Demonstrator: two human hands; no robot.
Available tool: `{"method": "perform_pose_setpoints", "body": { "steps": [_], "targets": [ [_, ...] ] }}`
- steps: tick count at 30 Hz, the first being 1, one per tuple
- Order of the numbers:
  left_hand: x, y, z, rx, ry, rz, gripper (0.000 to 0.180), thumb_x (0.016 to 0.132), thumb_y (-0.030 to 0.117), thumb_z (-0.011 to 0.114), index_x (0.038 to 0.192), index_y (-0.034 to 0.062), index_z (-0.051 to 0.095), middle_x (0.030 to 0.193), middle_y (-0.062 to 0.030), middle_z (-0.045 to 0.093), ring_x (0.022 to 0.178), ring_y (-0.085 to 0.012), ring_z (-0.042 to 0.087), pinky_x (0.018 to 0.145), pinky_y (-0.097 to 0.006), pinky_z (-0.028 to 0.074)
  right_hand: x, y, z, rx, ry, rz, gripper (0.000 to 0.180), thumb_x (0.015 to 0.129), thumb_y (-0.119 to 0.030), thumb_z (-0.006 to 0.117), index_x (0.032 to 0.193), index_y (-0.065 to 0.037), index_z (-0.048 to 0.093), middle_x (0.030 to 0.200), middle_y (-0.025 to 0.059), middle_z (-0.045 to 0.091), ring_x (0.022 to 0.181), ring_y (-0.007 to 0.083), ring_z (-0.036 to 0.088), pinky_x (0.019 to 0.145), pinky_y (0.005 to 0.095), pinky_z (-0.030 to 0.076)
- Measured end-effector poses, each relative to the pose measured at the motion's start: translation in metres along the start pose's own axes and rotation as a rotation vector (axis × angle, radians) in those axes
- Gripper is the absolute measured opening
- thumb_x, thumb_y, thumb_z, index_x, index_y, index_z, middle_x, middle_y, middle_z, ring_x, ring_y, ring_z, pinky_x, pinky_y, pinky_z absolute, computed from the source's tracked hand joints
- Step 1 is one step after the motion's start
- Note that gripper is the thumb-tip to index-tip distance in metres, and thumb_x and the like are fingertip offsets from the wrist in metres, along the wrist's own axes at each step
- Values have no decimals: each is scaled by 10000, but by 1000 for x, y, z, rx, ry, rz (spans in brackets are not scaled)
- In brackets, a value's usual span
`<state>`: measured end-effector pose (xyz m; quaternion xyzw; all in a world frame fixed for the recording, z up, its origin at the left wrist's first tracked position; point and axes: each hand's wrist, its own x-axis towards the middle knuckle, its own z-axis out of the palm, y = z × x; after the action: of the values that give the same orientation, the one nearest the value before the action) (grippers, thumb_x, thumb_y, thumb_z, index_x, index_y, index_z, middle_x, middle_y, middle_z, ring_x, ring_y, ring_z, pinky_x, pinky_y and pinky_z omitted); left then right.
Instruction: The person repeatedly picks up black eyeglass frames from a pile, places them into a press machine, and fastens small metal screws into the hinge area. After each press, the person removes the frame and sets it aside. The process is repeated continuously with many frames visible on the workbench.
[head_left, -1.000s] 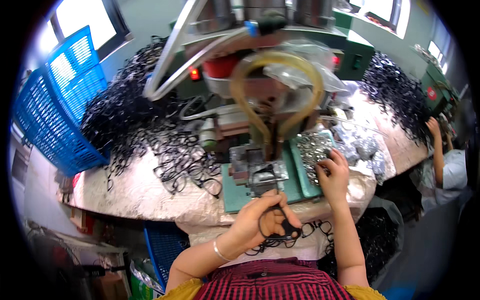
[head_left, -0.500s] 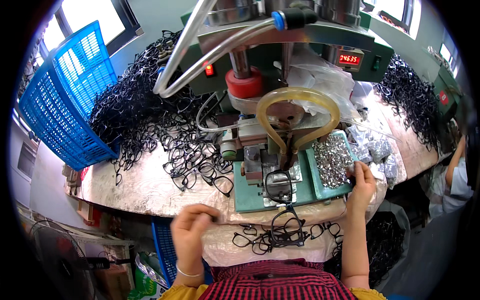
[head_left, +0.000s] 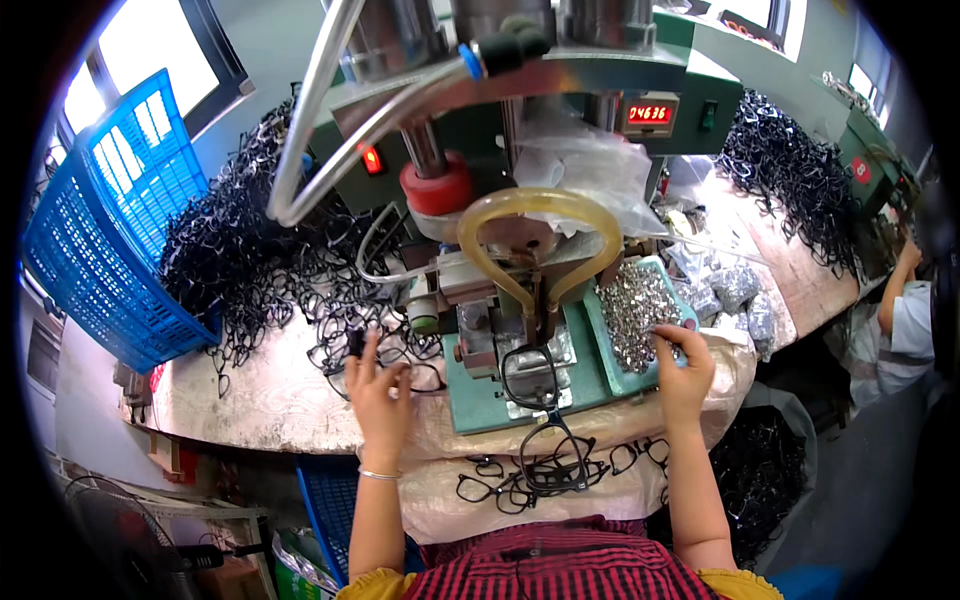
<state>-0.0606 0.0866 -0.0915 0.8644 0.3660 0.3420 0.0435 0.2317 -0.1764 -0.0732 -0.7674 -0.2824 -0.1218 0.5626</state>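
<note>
left hand (head_left: 380,408) loosely spread, reaching over loose dark frames (head_left: 335,325); cannot tell whether fingertips hold anything. right hand (head_left: 687,380) curled at tray (head_left: 628,384) of small metal parts (head_left: 632,308); pinched part not discernible. black glasses frame (head_left: 545,408) between hands, neither touching it; one rim over green base (head_left: 480,405), other overhanging front. looks light, stiff, smooth, maybe brittle at bridge; best taken by overhanging outer rim.
</note>
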Motion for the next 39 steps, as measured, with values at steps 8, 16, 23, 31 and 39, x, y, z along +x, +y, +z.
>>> {"method": "perform_pose_setpoints", "body": {
  "steps": [8, 16, 23, 31, 39],
  "targets": [
    [23, 18, -37, -925, 225, -368, 102, 1021, 116, 599, 941, 58, 577, 820, 30, 581, 715, -39, 492, 654, -200, 404, -4, -57, -8, 146, -110, -176, 133, 784, 49, 714, 900, -17, 713, 896, 97, 706, 861, 247, 676, 800, 324, 509],
    [-8, 43, -10, -1179, 162, -606, 135, 1014, 145, 616, 913, 75, 559, 792, 39, 559, 700, -34, 477, 610, -202, 381, 19, -85, 61, 649, -244, 247, 121, 826, -14, 715, 946, -11, 718, 895, 109, 703, 846, 246, 677, 782, 325, 512],
    [27, 80, -48, -1282, 406, -279, 37, 1007, 39, 548, 1005, 60, 517, 904, -50, 573, 792, -122, 530, 751, -270, 437, 10, -101, 63, 380, -180, -178, 165, 835, -14, 710, 996, 9, 684, 959, 112, 703, 895, 224, 680, 810, 324, 515],
    [84, 128, -86, -1090, 308, 234, 64, 999, 9, 511, 1015, -20, 566, 1007, -177, 659, 924, -248, 655, 904, -366, 503, 5, -129, 54, 748, -365, 98, 509, 858, 18, 682, 1321, 39, 470, 1122, 132, 674, 1052, 170, 655, 939, 315, 492],
    [49, 138, -78, -683, 20, 746, 175, 778, 121, 740, 953, 116, 741, 1035, -45, 766, 803, -216, 569, 796, -390, 503, 27, -79, 15, 69, -423, -82, 305, 810, -69, 730, 1109, -31, 682, 1230, 180, 655, 1204, 316, 602, 1063, 406, 434]
  ]
}}
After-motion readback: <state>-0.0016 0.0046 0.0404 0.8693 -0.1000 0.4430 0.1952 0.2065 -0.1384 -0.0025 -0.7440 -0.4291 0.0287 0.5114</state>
